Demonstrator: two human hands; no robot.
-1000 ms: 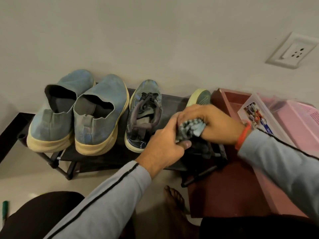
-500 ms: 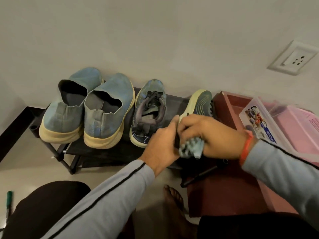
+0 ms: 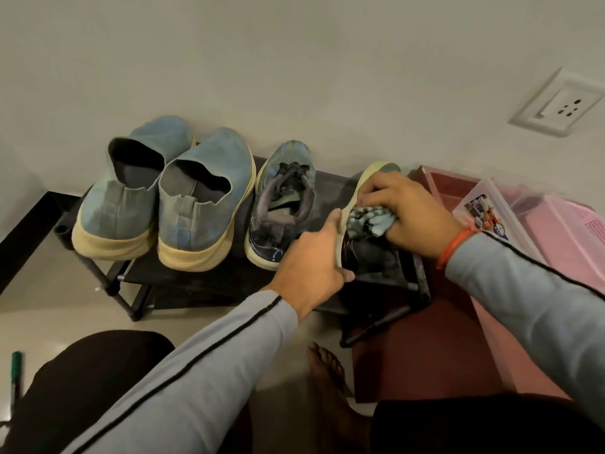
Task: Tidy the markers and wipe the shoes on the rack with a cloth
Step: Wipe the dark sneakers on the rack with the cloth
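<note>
On a low black rack stand two blue slip-on shoes and a dark laced sneaker. The matching sneaker at the rack's right end is tilted, its pale sole turned left. My left hand grips its heel end. My right hand holds a bunched blue-grey cloth against the shoe's side. A green marker lies on the floor at the far left.
A maroon tray sits on the floor right of the rack, with pink baskets and a clear plastic box beyond it. A wall socket is at upper right. My bare foot and dark-clad knees are below.
My right hand with the cloth slid down the sneaker, then back up its side. The view shifted slightly, and my left hand kept its grip on the shoe.
</note>
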